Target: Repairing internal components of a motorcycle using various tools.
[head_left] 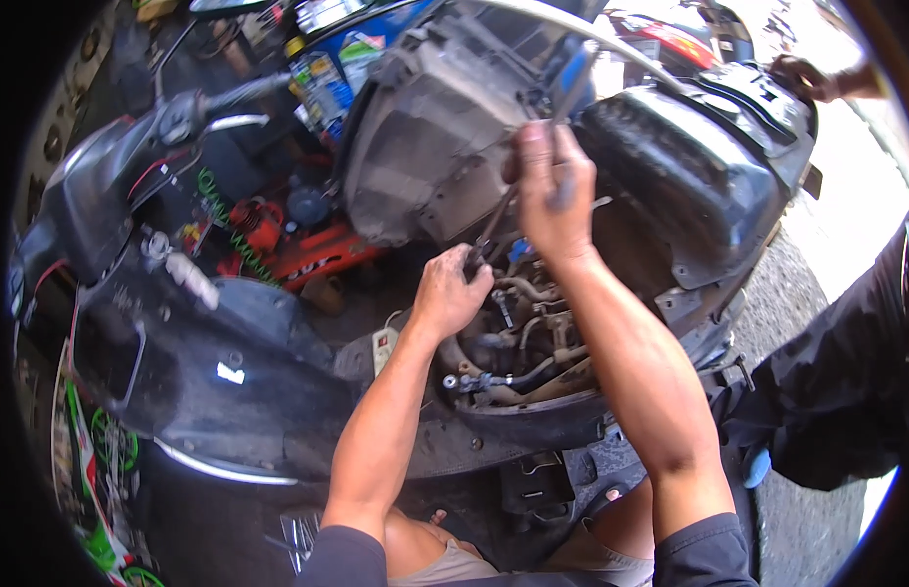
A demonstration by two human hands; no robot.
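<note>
A black scooter stands with its seat tub lifted, baring the engine bay with its hoses and metal parts. My left hand is closed around the dark lower end of a long tool just above the engine. My right hand is higher and grips the blue-handled upper part of a tool beside the raised tub. Whether both hands hold one tool or two I cannot tell. The tool's tip is hidden among the hoses.
A red machine with a green coiled hose sits on the floor behind the scooter, near oil cans. Another person's hand rests on the scooter's rear. A person in dark clothing stands at the right. A white power strip lies below.
</note>
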